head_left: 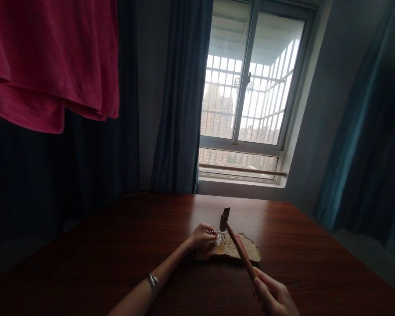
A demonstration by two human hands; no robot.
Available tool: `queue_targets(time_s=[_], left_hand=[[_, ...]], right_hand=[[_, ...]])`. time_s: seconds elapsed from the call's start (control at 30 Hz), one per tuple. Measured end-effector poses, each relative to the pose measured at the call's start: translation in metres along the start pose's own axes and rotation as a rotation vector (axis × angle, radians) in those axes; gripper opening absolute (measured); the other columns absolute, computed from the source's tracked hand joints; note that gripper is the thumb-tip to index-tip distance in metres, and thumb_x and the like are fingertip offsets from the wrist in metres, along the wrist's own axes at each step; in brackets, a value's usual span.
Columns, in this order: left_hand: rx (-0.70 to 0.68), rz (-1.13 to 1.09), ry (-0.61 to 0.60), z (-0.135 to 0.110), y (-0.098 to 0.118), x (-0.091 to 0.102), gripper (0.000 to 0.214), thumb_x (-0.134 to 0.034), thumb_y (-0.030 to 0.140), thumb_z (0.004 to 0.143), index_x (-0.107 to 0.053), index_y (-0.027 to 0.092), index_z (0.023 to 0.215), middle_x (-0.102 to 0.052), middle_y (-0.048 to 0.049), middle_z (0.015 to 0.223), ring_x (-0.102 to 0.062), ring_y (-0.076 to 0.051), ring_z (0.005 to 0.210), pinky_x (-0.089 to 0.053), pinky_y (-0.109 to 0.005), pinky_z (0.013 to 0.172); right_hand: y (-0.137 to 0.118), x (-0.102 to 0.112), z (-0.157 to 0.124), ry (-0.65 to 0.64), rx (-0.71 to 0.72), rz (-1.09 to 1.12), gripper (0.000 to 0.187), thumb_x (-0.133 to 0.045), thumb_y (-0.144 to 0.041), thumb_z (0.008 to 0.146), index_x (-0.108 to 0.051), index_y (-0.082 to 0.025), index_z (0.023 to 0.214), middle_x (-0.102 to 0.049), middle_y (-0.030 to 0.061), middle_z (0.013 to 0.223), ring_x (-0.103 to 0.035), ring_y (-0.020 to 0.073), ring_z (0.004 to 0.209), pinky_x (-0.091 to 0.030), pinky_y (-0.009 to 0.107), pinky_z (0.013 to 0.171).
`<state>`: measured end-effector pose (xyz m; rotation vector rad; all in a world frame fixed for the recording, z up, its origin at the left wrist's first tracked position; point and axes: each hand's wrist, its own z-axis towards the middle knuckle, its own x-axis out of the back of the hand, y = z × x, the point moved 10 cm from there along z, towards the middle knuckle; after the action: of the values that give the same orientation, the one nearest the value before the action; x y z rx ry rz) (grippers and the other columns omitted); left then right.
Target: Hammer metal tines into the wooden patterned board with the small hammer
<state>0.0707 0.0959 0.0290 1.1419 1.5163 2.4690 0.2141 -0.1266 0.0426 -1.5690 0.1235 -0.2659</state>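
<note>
A small wooden board [246,251] with many small holes or nail marks lies on the dark wooden table [118,263]. My left hand [202,235] rests at its left end, fingers pinched together by a row of thin metal nails [220,237]. A wooden-handled hammer [224,217] is gripped at the handle's end by my right hand [273,296]. Its metal head hangs just above the nails. A bracelet [153,284] circles my left wrist.
Beyond the table's far edge is a window [246,87] with bars, flanked by blue curtains [181,109]. A red cloth [52,61] hangs at the upper left. The room is dim.
</note>
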Motion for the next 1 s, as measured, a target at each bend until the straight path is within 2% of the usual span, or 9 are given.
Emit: queue_targets(time_s=[0.2,0.43,0.53,0.63,0.73,0.83,0.93,1.0], left_hand=[[-0.008,-0.007,-0.005,0.004,-0.010,-0.004,0.028,-0.065,0.034,0.065,-0.072,0.010,0.076,-0.067,-0.0060,0.072,-0.057,-0.015,0.066,-0.040,-0.021,0.058],[-0.035,-0.037,-0.022,0.006,-0.014,-0.007,0.030,-0.065,0.036,0.066,-0.071,0.009,0.075,-0.067,-0.0073,0.075,-0.057,-0.016,0.069,-0.040,-0.022,0.060],[-0.033,-0.046,-0.026,0.005,-0.013,-0.006,0.031,-0.066,0.037,0.064,-0.071,0.008,0.073,-0.067,-0.0074,0.078,-0.057,-0.016,0.071,-0.040,-0.022,0.061],[0.001,-0.089,-0.065,0.003,-0.008,-0.003,0.032,-0.067,0.037,0.062,-0.071,0.010,0.079,-0.067,-0.0072,0.081,-0.058,-0.018,0.073,-0.041,-0.023,0.063],[0.055,-0.149,-0.133,0.000,-0.001,0.008,0.038,-0.069,0.032,0.059,-0.070,0.011,0.091,-0.068,-0.0079,0.087,-0.059,-0.020,0.080,-0.043,-0.026,0.069],[0.067,-0.128,-0.139,-0.003,0.005,0.032,0.043,-0.069,0.025,0.056,-0.068,0.011,0.097,-0.067,-0.0104,0.094,-0.058,-0.022,0.087,-0.044,-0.027,0.073],[0.131,-0.067,-0.079,-0.015,0.002,0.060,0.037,-0.065,0.026,0.060,-0.069,0.008,0.092,-0.067,-0.0109,0.087,-0.059,-0.021,0.080,-0.045,-0.027,0.067],[0.178,-0.083,-0.177,-0.034,0.004,0.062,0.035,-0.064,0.031,0.063,-0.069,0.008,0.090,-0.067,-0.0097,0.081,-0.060,-0.020,0.073,-0.045,-0.027,0.063]], right_hand=[[0.005,-0.007,0.006,0.067,0.062,0.015,0.078,-0.057,-0.070,0.058,-0.064,-0.007,0.103,-0.045,-0.0019,0.051,-0.042,0.0099,0.047,-0.031,0.022,0.043],[0.001,-0.010,0.003,0.059,0.046,0.009,0.076,-0.058,-0.069,0.057,-0.065,-0.008,0.103,-0.046,-0.0019,0.051,-0.040,0.0088,0.043,-0.033,0.022,0.042],[0.000,-0.009,0.001,0.073,0.056,0.003,0.072,-0.060,-0.068,0.056,-0.068,-0.010,0.099,-0.048,-0.0008,0.052,-0.045,0.0109,0.047,-0.038,0.024,0.047],[0.003,-0.007,-0.001,0.088,0.056,0.016,0.072,-0.061,-0.066,0.057,-0.067,-0.009,0.100,-0.050,-0.0001,0.052,-0.047,0.0118,0.048,-0.040,0.025,0.049],[0.007,-0.009,-0.003,0.086,0.072,0.075,0.077,-0.063,-0.065,0.055,-0.064,-0.008,0.107,-0.055,0.0025,0.058,-0.052,0.0150,0.055,-0.043,0.027,0.057],[0.007,-0.017,-0.005,0.057,0.088,0.082,0.079,-0.063,-0.063,0.056,-0.060,-0.008,0.112,-0.059,0.0033,0.061,-0.054,0.0164,0.058,-0.046,0.029,0.063],[0.005,-0.033,-0.006,0.021,0.120,0.018,0.073,-0.064,-0.052,0.062,-0.056,-0.006,0.118,-0.063,0.0048,0.067,-0.056,0.0168,0.060,-0.048,0.028,0.063],[0.002,-0.048,-0.005,-0.013,0.166,-0.022,0.067,-0.063,-0.041,0.064,-0.053,-0.006,0.120,-0.066,0.0066,0.075,-0.059,0.0178,0.065,-0.048,0.026,0.063]])
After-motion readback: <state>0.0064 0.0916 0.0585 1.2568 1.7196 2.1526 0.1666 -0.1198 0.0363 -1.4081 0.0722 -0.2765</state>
